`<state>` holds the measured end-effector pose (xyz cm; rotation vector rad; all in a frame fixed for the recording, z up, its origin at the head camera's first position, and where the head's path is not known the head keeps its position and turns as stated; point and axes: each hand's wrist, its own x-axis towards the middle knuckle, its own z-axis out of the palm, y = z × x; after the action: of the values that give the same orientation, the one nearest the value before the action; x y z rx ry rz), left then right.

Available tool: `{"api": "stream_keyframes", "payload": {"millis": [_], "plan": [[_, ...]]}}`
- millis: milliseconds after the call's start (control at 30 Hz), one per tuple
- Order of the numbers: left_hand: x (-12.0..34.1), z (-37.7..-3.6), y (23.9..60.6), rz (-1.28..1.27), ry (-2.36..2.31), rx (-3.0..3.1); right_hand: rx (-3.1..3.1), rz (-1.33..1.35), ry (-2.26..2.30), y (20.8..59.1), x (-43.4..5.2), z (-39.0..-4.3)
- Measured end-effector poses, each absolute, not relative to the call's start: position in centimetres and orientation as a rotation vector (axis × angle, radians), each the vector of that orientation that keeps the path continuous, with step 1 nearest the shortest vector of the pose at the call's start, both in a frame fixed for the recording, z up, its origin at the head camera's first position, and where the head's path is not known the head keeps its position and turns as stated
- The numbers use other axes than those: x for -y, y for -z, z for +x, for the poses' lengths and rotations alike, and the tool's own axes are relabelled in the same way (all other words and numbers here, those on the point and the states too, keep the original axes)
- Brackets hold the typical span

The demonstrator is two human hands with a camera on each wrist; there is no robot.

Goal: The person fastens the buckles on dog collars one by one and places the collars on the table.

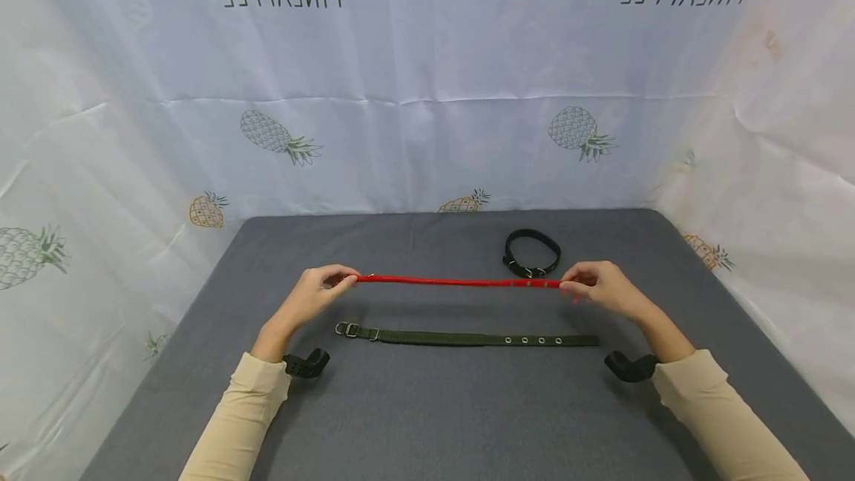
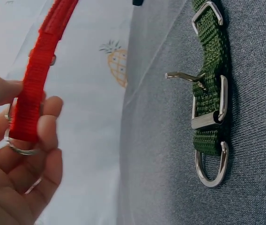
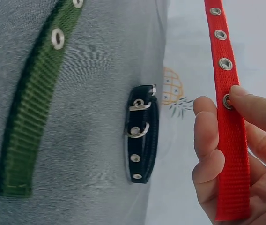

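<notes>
A red webbing collar [image 1: 454, 282] is stretched out straight between both hands, raised over the grey table. My left hand [image 1: 319, 292] pinches its buckle end, where metal shows between the fingers in the left wrist view. At the other end, my right hand [image 1: 604, 288] grips the strap beside its metal eyelets, thumb on one of them [image 3: 226, 101]. Nearer to me, a green webbing collar [image 1: 434, 338] lies flat and unfastened, its buckle [image 2: 210, 105] to the left and its eyelets to the right. A black collar [image 1: 513, 262], fastened into a loop, stands behind the red one.
The grey table [image 1: 427, 421] ends at a white curtain [image 1: 427, 154] printed with pineapples, which also hangs along both sides. Dark wrist-worn devices [image 1: 307, 364] sit at both wrists, below the beige sleeves [image 1: 240, 414].
</notes>
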<state>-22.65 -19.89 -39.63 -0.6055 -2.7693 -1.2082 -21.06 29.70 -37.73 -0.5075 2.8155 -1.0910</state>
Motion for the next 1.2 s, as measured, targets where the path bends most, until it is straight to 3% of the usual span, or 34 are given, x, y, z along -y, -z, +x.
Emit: {"api": "stream_keyframes", "payload": {"millis": [333, 833, 1200], "plan": [[20.2, -22.5, 39.3, -0.655, 1.177, 2.648, -2.793, -0.551, 1.169, 36.6, -29.9, -20.7], [19.0, -22.1, 38.8, -0.458, 1.329, 2.532, -2.858, -0.273, 1.540, 36.0, -29.5, -20.6], [17.9, -22.0, 38.3, -0.522, 1.434, 2.480, -2.856, -0.440, 1.698, 36.1, -28.4, -20.9]]}}
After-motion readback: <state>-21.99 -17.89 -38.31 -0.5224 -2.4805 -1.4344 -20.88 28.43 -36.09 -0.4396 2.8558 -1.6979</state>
